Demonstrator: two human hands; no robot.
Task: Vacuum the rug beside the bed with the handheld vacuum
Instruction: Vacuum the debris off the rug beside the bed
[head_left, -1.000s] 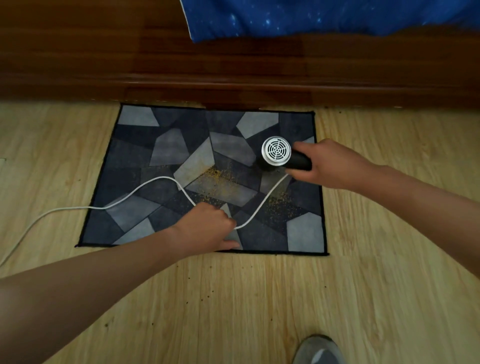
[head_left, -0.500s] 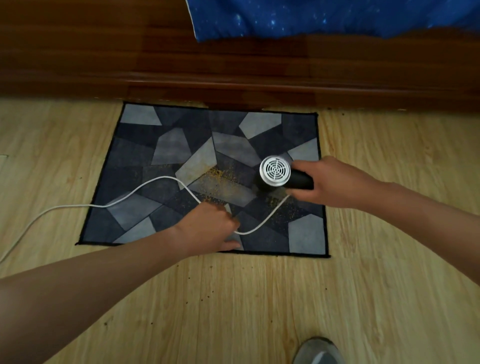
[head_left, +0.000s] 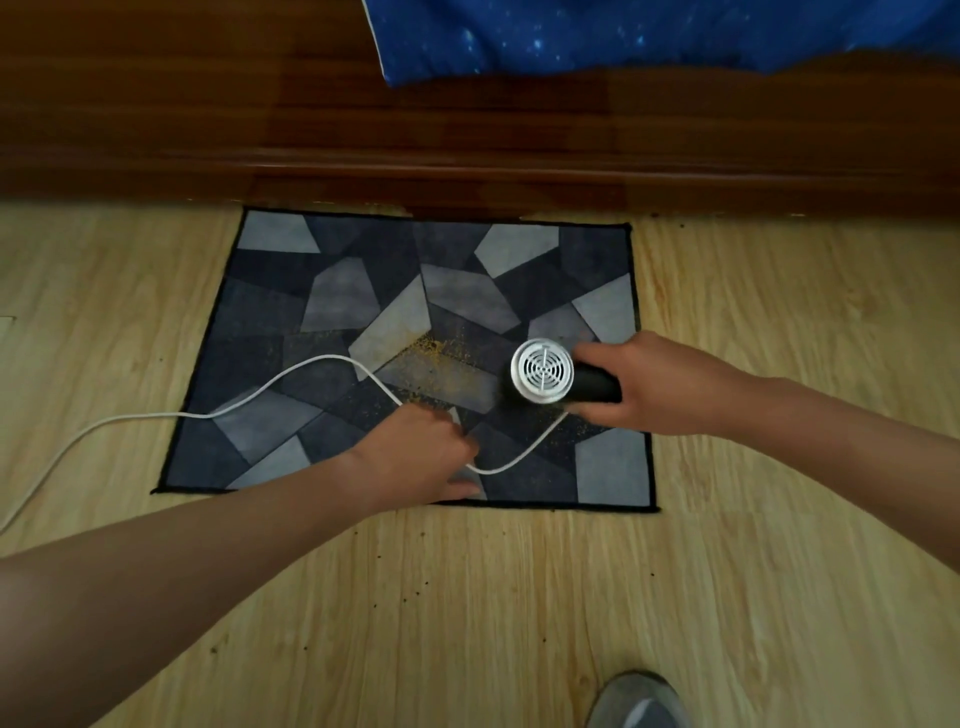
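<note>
A small rug (head_left: 291, 291) with grey and dark blue angular patches lies on the wooden floor against the bed frame. Yellow crumbs (head_left: 441, 358) are scattered over its middle. My right hand (head_left: 670, 384) grips the black handle of the handheld vacuum (head_left: 556, 376), whose round white grille faces up; it stands on the rug's right part. A white cord (head_left: 291, 371) runs from the vacuum, loops under my left hand (head_left: 421, 457) and trails off to the left. My left hand holds the cord at the rug's front edge, fingers curled.
The dark wooden bed frame (head_left: 467, 156) runs across the far side, with a blue starry sheet (head_left: 623, 36) hanging over it. Light wooden floor (head_left: 519, 597) with dark specks lies in front. A grey shoe (head_left: 639, 701) shows at the bottom edge.
My right hand has drawn the vacuum toward me and slightly left across the rug's right part. The cord loop has shortened. My left hand has stayed put.
</note>
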